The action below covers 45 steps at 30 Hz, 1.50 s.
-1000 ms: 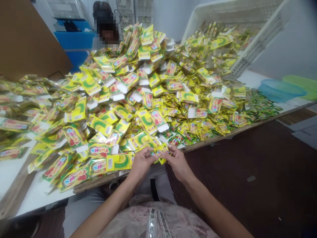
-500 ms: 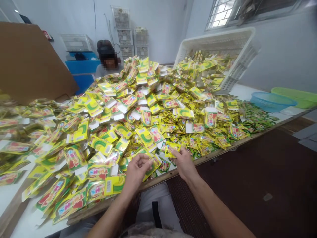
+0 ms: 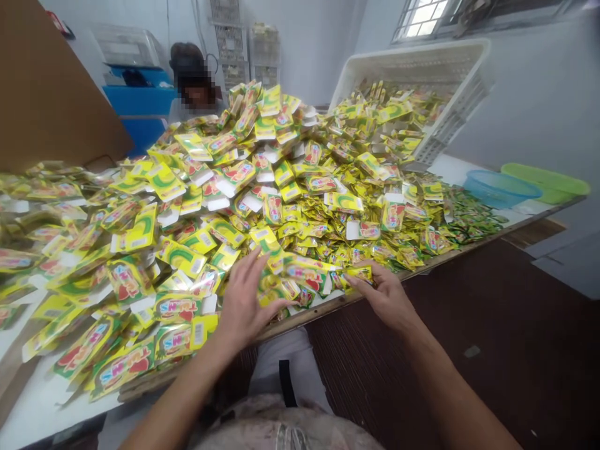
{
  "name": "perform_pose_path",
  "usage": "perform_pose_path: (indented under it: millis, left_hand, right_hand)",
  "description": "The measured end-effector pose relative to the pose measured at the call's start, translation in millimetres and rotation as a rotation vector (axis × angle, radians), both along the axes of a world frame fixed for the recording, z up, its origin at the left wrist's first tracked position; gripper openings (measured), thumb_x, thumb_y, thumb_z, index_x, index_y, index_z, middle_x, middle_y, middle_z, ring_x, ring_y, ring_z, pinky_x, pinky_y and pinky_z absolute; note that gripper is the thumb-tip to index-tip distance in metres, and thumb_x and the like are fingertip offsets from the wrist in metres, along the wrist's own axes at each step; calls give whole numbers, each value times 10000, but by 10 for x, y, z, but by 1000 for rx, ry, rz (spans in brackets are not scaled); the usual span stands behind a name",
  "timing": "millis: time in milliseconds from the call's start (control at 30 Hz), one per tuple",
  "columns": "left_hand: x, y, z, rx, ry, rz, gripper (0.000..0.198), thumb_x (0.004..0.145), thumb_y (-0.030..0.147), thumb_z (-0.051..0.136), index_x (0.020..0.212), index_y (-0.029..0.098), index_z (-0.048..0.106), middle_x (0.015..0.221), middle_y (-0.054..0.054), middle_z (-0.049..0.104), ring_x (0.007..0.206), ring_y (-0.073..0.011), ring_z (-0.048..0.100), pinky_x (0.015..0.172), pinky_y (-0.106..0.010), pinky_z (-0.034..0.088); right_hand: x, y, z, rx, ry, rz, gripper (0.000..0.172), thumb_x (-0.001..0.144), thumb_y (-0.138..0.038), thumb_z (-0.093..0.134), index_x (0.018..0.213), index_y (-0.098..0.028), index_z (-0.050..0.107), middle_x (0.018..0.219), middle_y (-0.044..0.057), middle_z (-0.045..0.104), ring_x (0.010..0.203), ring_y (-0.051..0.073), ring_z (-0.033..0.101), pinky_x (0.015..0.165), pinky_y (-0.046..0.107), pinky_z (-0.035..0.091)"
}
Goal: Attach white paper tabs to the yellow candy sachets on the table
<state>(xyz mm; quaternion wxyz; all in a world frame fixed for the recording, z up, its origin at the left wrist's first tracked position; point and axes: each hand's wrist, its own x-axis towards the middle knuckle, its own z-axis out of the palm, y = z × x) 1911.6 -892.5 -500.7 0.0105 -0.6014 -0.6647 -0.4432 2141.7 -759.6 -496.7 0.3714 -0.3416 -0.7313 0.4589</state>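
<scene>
My right hand [image 3: 387,294] pinches a small yellow sachet [image 3: 360,274] between thumb and fingers, just above the table's front edge. To its left, my left hand [image 3: 244,303] is open, thumb stretched out and fingers spread over the heap. A yellow-green carton [image 3: 307,270] with a white flap, smeared by motion, lies between the two hands, its right end close to the sachet. Whether my left fingers touch it I cannot tell. Beneath my left thumb is another yellow carton [image 3: 281,290], partly covered.
Flat cartons [image 3: 175,306] and sachets [image 3: 319,225] are heaped across the table. A white crate [image 3: 469,81] lies tipped at the back right. Blue [image 3: 501,189] and green [image 3: 548,181] basins stand at right. A co-worker [image 3: 194,87] sits behind the heap, near a brown board [image 3: 51,87].
My left hand has gone from curled fingers to spread ones. My right hand has moved right with the sachet. A carton between the hands has shifted towards me, and the view has tilted down slightly.
</scene>
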Motion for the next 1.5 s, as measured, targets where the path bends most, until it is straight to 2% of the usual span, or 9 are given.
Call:
perform_pose_path:
  millis: [100,200,333,467,700,833,1000,1367,1500]
  left_hand:
    - [94,98,156,-142,155,-246,500,743,419,678,1181,196,587,1171,-124,619,1151,-304,498,996,-452,355]
    - [182,134,82,-364,-104,-369,238,795,372,628,935,187,682,844,-46,691,803,-211,611,716,-290,446]
    - [197,53,-242,-365,-559,-317,320,738,443,672,907,171,669,804,-15,683,740,-180,605,646,-240,431]
    - [148,-45,-418,-307,-802,-288,309,774,422,640,945,165,656,940,-40,688,857,-184,606,760,-253,448]
    - [160,-91,-385,-374,-670,-267,281,760,410,645,880,158,678,841,-26,683,801,-181,599,724,-245,436]
    - [201,-81,-406,-374,-692,-283,297,738,412,667,907,169,685,870,-24,697,806,-183,608,724,-246,448]
    - [266,-80,-409,-401,-898,-255,395,638,438,750,903,155,671,844,-29,708,761,-185,625,694,-252,468]
    - [339,-104,-444,-432,-1470,-270,385,584,326,818,897,140,691,773,-27,729,633,-120,634,624,-208,471]
    - [336,-112,-424,-423,-1513,-288,373,555,282,838,869,143,692,750,-20,726,653,-126,643,659,-218,487]
  right_hand:
    - [-13,-152,171,-29,-60,123,210,744,-373,678,820,-185,626,744,4,616,680,142,554,630,249,453]
    - [-148,-230,165,-149,54,86,228,726,-379,695,834,-190,629,793,11,637,741,160,587,687,277,487]
    - [-350,-270,-2,-269,272,-9,285,738,-412,672,909,-193,609,829,25,642,764,173,598,726,318,504]
    - [-437,-304,-74,-136,16,42,260,749,-428,632,740,-173,581,681,2,593,644,146,532,628,276,463]
    - [-426,-239,64,157,-329,246,273,786,-378,592,612,-169,571,675,-1,549,678,140,493,618,245,375]
    - [-491,-218,11,146,-328,125,243,751,-411,634,708,-173,633,666,-9,581,634,138,488,590,244,363]
    - [-576,-290,-131,138,-262,-67,291,677,-398,707,875,-195,642,780,9,640,643,145,531,593,252,397]
    - [-427,-497,-329,260,-144,-16,178,801,-397,631,741,-252,714,772,41,642,866,219,523,858,396,390]
    - [-393,-575,-381,209,-236,42,242,810,-467,601,764,-279,746,1168,67,576,1149,277,399,1009,486,277]
